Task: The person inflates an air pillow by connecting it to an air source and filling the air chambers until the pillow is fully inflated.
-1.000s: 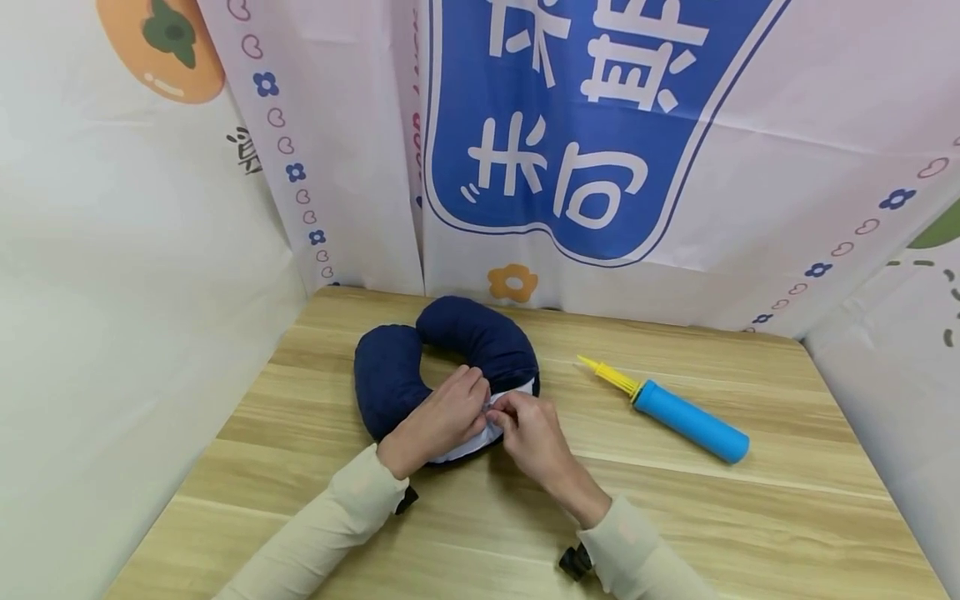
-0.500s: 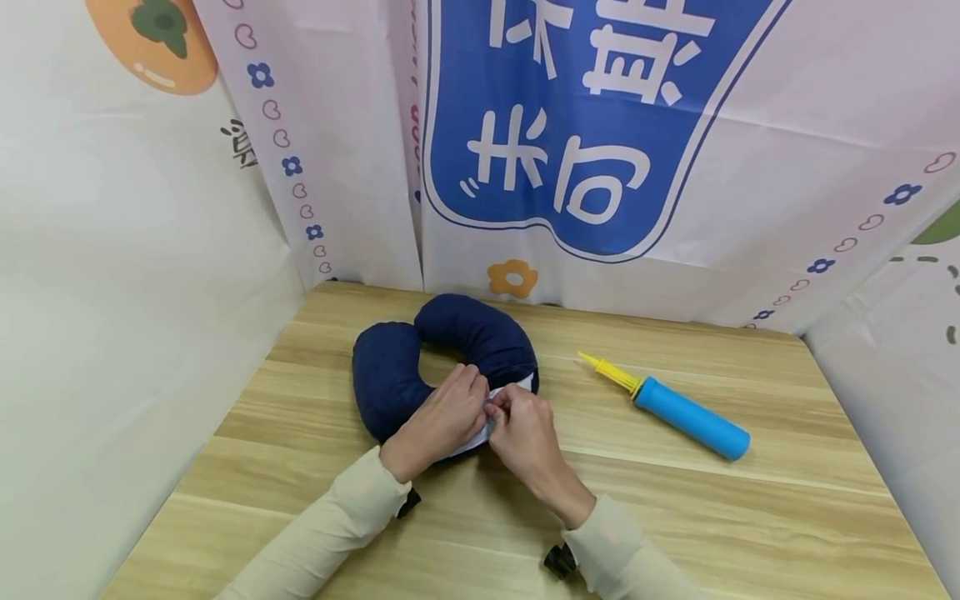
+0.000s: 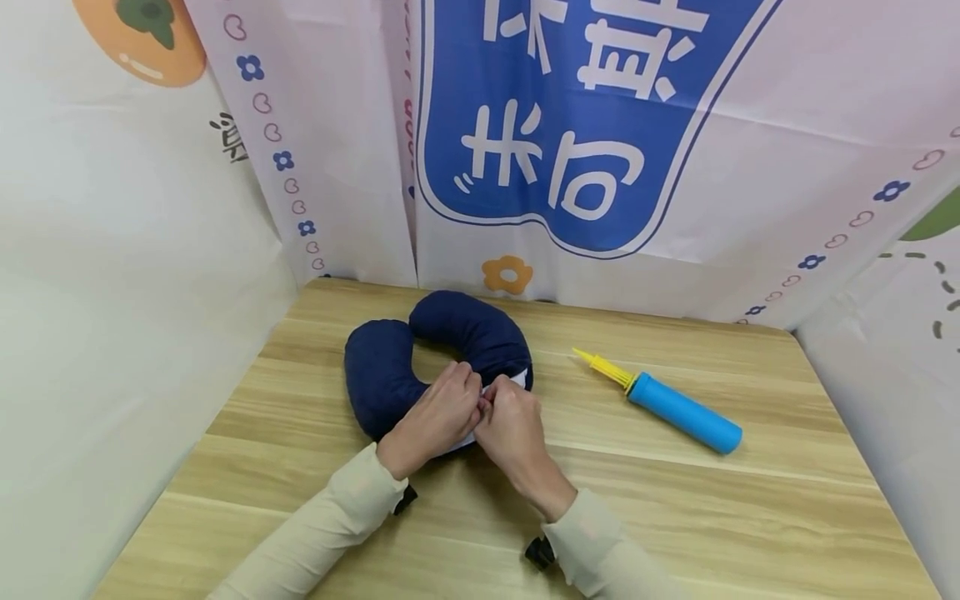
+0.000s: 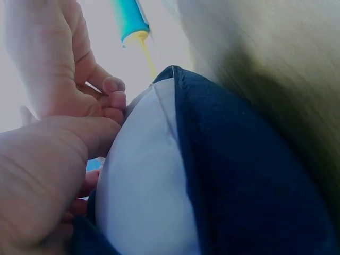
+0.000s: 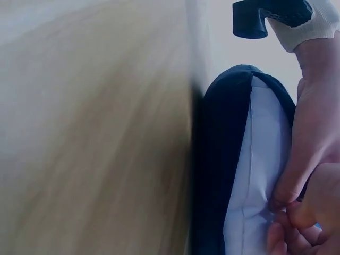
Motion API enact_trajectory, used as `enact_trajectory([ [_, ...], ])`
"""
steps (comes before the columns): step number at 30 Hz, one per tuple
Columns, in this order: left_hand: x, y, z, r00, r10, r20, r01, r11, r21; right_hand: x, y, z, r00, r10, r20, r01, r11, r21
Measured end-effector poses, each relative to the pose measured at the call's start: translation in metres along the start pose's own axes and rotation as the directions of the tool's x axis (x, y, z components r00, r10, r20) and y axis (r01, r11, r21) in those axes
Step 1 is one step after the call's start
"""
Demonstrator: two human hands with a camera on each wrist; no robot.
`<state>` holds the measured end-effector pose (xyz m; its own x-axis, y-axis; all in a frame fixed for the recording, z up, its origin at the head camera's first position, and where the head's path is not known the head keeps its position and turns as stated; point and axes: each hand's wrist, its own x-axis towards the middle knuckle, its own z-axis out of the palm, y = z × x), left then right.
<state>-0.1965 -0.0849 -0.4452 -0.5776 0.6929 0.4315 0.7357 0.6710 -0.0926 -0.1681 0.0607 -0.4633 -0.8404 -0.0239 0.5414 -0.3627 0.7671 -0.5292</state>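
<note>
A navy U-shaped neck pillow (image 3: 378,375) lies on the table in the head view. Its cover gapes along the near curve and shows a white inner lining (image 5: 260,159). My left hand (image 3: 438,408) lies across the near curve, its fingers pinching at the upper edge of the white part. Right beside it, my right hand (image 3: 513,425) has curled fingers pinching at the same spot, so the fingertips meet. The left wrist view shows the white inner (image 4: 149,175) bulging between the dark cover edges. Exactly what lies between the fingertips is hidden.
A blue hand pump (image 3: 682,410) with a yellow nozzle lies to the right of the pillow on the wooden table (image 3: 720,517). White printed cloth (image 3: 360,167) hangs behind and at both sides. Black wrist camera mounts (image 3: 540,552) hang under the sleeves.
My right hand has moved left along the white lining until its fingers meet those of the left hand. Less of the white shows in the head view. The left hand has stayed nearly still.
</note>
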Motion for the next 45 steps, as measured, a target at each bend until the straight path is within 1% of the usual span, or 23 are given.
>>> enact_trajectory([
  [4, -0.001, -0.001, -0.002, 1.000, 0.006, 0.013, -0.007, 0.999, 0.045, 0.002, -0.002, 0.002, 0.999, 0.024, 0.028, -0.024, 1.000, -0.008],
  [7, -0.002, -0.001, -0.001, 1.000, 0.009, 0.014, -0.010, 0.998, 0.061, 0.003, -0.002, 0.003, 0.998, 0.041, 0.045, -0.041, 0.999, -0.004],
  [14, -0.007, -0.001, 0.001, 1.000, 0.010, 0.014, -0.010, 0.999, 0.038, 0.003, -0.002, 0.004, 0.990, 0.093, 0.108, -0.094, 0.996, 0.008],
  [17, -0.008, -0.002, 0.001, 1.000, -0.001, 0.022, 0.000, 1.000, 0.024, 0.003, 0.000, 0.003, 0.989, 0.085, 0.124, -0.088, 0.996, 0.025],
  [20, -0.005, -0.006, -0.003, 0.998, 0.001, 0.059, 0.001, 1.000, -0.024, 0.004, 0.004, -0.001, 0.987, 0.068, 0.146, -0.082, 0.993, 0.090],
  [21, -0.004, -0.007, -0.005, 0.997, 0.002, 0.075, 0.002, 0.999, -0.053, 0.004, 0.006, -0.004, 0.984, 0.074, 0.164, -0.095, 0.988, 0.122],
  [23, -0.002, -0.010, -0.012, 0.994, -0.002, 0.107, 0.016, 0.992, -0.127, 0.004, 0.010, -0.011, 0.969, 0.103, 0.223, -0.147, 0.971, 0.191],
  [25, -0.002, -0.012, -0.020, 0.992, -0.017, 0.123, 0.041, 0.980, -0.195, 0.003, 0.014, -0.020, 0.948, 0.137, 0.286, -0.210, 0.947, 0.243],
  [26, -0.003, -0.013, -0.023, 0.992, -0.031, 0.118, 0.056, 0.974, -0.218, 0.003, 0.016, -0.024, 0.938, 0.149, 0.314, -0.235, 0.937, 0.258],
  [28, -0.006, -0.014, -0.028, 0.994, -0.063, 0.095, 0.084, 0.966, -0.244, 0.004, 0.019, -0.032, 0.921, 0.157, 0.357, -0.264, 0.924, 0.275],
  [29, -0.007, -0.014, -0.030, 0.994, -0.074, 0.077, 0.091, 0.965, -0.244, 0.004, 0.021, -0.034, 0.917, 0.154, 0.367, -0.267, 0.922, 0.279],
  [33, -0.010, -0.013, -0.032, 0.995, -0.100, 0.012, 0.101, 0.978, -0.180, 0.005, 0.024, -0.041, 0.915, 0.130, 0.382, -0.253, 0.923, 0.290],
  [35, -0.009, -0.012, -0.031, 0.994, -0.105, 0.004, 0.105, 0.985, -0.135, 0.005, 0.025, -0.040, 0.915, 0.115, 0.386, -0.242, 0.923, 0.299],
  [37, -0.009, -0.011, -0.030, 0.993, -0.117, 0.017, 0.118, 0.987, -0.108, 0.006, 0.025, -0.038, 0.916, 0.108, 0.386, -0.238, 0.921, 0.308],
  [40, -0.008, -0.009, -0.030, 0.985, -0.167, 0.046, 0.171, 0.979, -0.111, 0.007, 0.025, -0.033, 0.917, 0.112, 0.384, -0.247, 0.914, 0.324],
  [43, -0.009, -0.010, -0.030, 0.969, -0.239, 0.058, 0.245, 0.960, -0.138, 0.009, 0.024, -0.030, 0.910, 0.131, 0.393, -0.270, 0.907, 0.323],
  [45, -0.008, -0.011, -0.029, 0.964, -0.260, 0.060, 0.266, 0.953, -0.144, 0.011, 0.023, -0.030, 0.905, 0.137, 0.404, -0.278, 0.907, 0.316],
])
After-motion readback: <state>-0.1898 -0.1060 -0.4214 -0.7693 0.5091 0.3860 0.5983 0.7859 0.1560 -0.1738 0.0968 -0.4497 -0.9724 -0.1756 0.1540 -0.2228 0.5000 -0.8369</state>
